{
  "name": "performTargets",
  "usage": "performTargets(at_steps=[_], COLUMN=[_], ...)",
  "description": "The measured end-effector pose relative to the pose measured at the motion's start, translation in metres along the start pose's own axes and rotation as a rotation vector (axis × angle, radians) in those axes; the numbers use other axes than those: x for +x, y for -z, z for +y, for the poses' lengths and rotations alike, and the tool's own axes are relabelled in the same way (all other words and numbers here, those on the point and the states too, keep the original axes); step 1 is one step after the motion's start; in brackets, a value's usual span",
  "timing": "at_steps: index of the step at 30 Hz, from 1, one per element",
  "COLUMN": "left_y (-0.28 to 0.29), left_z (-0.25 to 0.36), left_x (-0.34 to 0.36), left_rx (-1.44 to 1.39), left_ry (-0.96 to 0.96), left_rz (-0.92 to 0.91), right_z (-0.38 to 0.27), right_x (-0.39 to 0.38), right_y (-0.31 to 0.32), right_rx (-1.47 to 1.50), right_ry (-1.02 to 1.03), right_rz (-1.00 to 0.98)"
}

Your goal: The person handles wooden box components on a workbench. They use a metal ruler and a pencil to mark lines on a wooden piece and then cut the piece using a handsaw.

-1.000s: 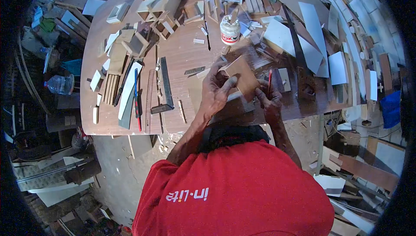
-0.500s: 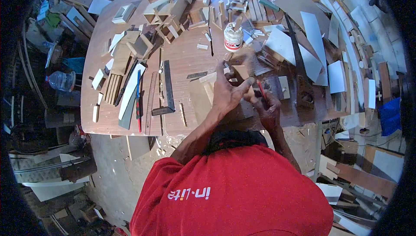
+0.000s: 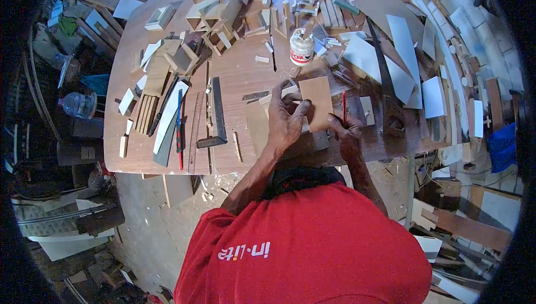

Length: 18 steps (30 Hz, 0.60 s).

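Observation:
A thin rectangular piece of light-brown wood board (image 3: 317, 103) is raised over the near part of the table. My left hand (image 3: 287, 121) grips it at its left edge, with the thumb against the board and the fingers curled beyond. At the lower right corner, my right hand (image 3: 347, 130) has its thumb on the board. A slim red pencil (image 3: 344, 106) stands up out of the right fingers. A pale wood piece (image 3: 289, 92) shows by the left fingers; whether they touch it I cannot tell. A white tub (image 3: 301, 47) with whitish contents stands just beyond.
Left lie a dark try square (image 3: 216, 115), a clear ruler (image 3: 196, 131) and a blue-red pen-like tool (image 3: 179, 128). Small wooden boxes (image 3: 223, 36) crowd the far side. A long dark square (image 3: 382, 64) rests on white panels (image 3: 365, 61) to the right.
The board has turned so its broad face shows. The right hand has shifted slightly right and down, the pencil now more upright, and the left fingers have drawn to the left.

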State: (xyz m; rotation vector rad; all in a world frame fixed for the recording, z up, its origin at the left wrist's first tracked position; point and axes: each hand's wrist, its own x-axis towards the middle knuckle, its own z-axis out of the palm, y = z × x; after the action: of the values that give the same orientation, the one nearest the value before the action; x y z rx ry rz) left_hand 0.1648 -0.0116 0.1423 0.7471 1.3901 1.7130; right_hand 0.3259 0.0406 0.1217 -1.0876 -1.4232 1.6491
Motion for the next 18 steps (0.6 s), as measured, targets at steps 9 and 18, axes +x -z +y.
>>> performTargets(at_steps=[9,18], left_y=[0.035,0.082], left_z=[-0.018,-0.037], left_x=[0.011,0.03], left_rx=[0.345,0.799], left_ry=[-0.112,-0.197], left_rz=[0.149,0.109], right_z=[0.022,0.057], right_x=[0.018,0.031], right_y=[0.006,0.016], right_rx=[-0.306,-0.547], right_ry=[0.132,0.106], right_rz=[0.19,0.081])
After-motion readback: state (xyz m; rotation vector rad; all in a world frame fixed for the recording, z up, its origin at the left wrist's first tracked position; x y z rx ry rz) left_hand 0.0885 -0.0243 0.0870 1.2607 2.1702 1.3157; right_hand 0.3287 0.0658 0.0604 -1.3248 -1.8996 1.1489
